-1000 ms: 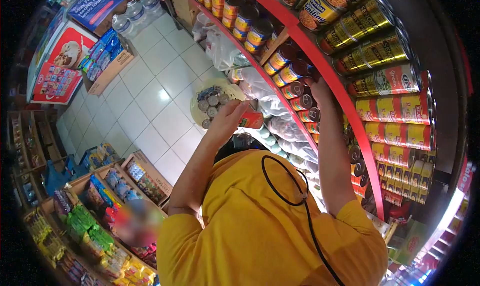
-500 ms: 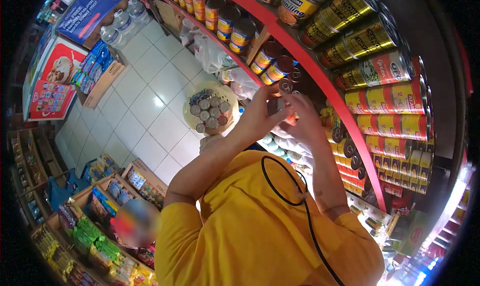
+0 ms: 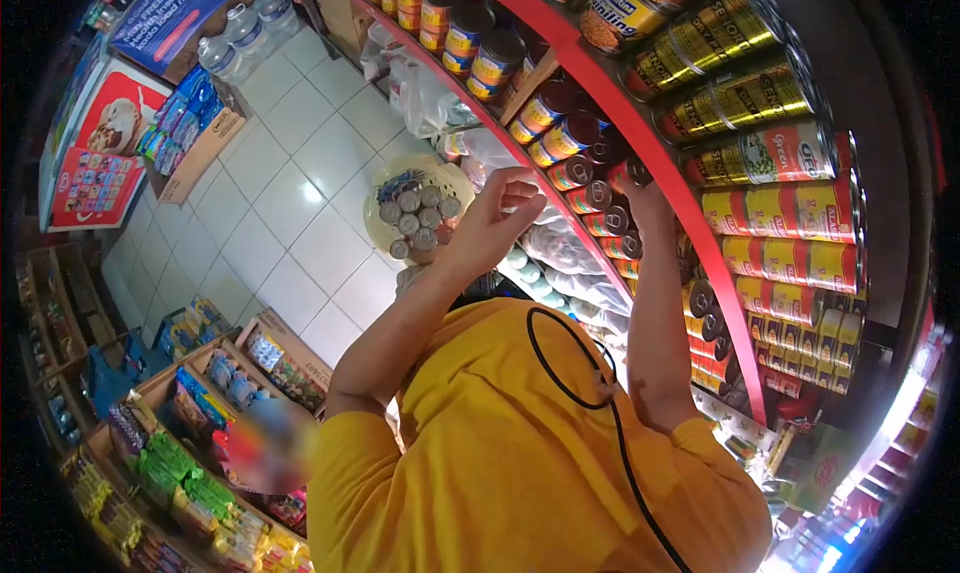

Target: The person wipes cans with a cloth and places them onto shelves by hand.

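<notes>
My right hand (image 3: pixel 648 208) reaches into the shelf behind the red edge. Its fingers are on a small can with a dark lid and red label (image 3: pixel 627 176), partly hidden by the hand. Next to it stand several similar small cans (image 3: pixel 597 195) with pull-tab lids and red-green labels. My left hand (image 3: pixel 500 211) hovers in front of the shelf's lower edge, fingers loosely curled and apart from the thumb, with nothing in it. Below it on the floor, a pale yellow basin (image 3: pixel 378 235) holds several cans (image 3: pixel 425 240) standing on end.
Red shelf edges (image 3: pixel 690 213) curve along the right. Stacked larger cans (image 3: pixel 765 213) fill the upper shelf. Plastic bags (image 3: pixel 420 98) hang or lie below. Water bottles (image 3: pixel 245 28) and a snack carton (image 3: pixel 205 158) stand across the tiled floor (image 3: pixel 290 213). Boxed snacks (image 3: pixel 190 473) lie lower left.
My hands were close together in front of the shelf around a small can. My right hand has moved into the shelf among the cans; my left hand has come away to the left.
</notes>
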A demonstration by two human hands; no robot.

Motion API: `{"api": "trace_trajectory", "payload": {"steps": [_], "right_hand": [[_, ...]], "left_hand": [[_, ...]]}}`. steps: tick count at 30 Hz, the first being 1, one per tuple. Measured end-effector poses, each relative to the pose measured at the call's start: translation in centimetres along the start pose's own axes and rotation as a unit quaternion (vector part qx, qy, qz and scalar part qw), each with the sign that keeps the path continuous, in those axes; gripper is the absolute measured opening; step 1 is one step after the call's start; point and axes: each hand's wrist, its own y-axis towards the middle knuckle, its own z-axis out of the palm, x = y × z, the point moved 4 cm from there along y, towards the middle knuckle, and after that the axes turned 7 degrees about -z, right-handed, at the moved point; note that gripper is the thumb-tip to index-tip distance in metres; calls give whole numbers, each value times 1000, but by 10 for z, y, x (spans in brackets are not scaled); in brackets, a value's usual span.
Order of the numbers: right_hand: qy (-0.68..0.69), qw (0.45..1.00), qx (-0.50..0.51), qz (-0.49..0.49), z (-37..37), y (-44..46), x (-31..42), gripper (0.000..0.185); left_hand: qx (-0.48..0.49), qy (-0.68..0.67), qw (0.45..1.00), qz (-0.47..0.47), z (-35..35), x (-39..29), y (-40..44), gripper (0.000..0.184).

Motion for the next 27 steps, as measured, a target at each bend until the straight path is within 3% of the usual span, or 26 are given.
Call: {"api": "trace_trajectory", "payload": {"steps": [6,12,18,21,23,27], "right_hand": [[-28,995,58,73,41,13,-60,54],[61,984,98,136,58,19,-79,54],[1,996,25,-88,70,48,-60,51],[-21,996,68,-50,75,53,-46,48],[11,992,125,8,50,43,3,44],[55,988,120,77,71,45,-39,42]], "left_hand": [[-2,-18,999,-33,-14,4,-8,43],[4,23,999,-27,-24,7,-11,40],[-30,52,997,-39,-49,32,-4,38],[-44,40,996,-59,-66,41,-4,39],[-72,40,993,-84,-84,43,-7,41],[-165,53,980,-102,-144,89,-3,45]]}}
